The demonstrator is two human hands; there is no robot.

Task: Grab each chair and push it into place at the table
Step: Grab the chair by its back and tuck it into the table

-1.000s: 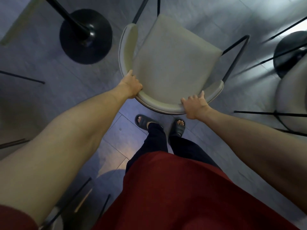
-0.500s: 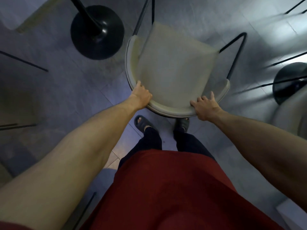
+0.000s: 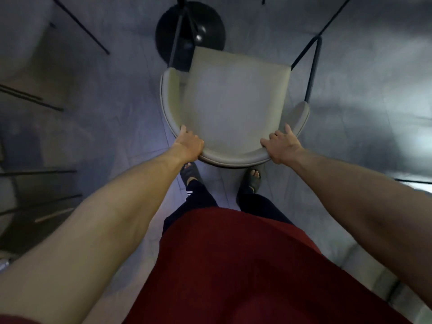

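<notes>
1. Head view, looking straight down: cream chair (image 3: 233,106) sits centre frame on grey tiled floor (image 3: 362,101), its curved backrest nearest the person and the seat pointing away.
2. Left hand (image 3: 189,146) is wrapped over the left part of the backrest rim, fingers curled on the inner side, thumb side up. Closed around the rim, holding the chair.
3. Right hand (image 3: 281,145) grips the right part of the same rim, fingers over the top edge, thumb extended along it. Also clamped on the chair.
4. Both arms are stretched out forward, roughly symmetrical either side of the body.
5. Black round table base (image 3: 205,31) lies just beyond the front edge of the seat; seat front overlaps it in the picture. Thin black pole rises from the base toward the top edge. Tabletop itself: cannot tell, out of frame.
6. Black metal chair frame (image 3: 313,66) shows on the right side of the seat, bent rod from armrest toward the floor.
7. Feet in dark sandals (image 3: 252,181) stand just behind the backrest, dark trousers above, red shirt (image 3: 233,265) fills the lower frame.
8. More thin black rods (image 3: 35,104) at the left edge, blurred; what they belong to is unclear.
</notes>
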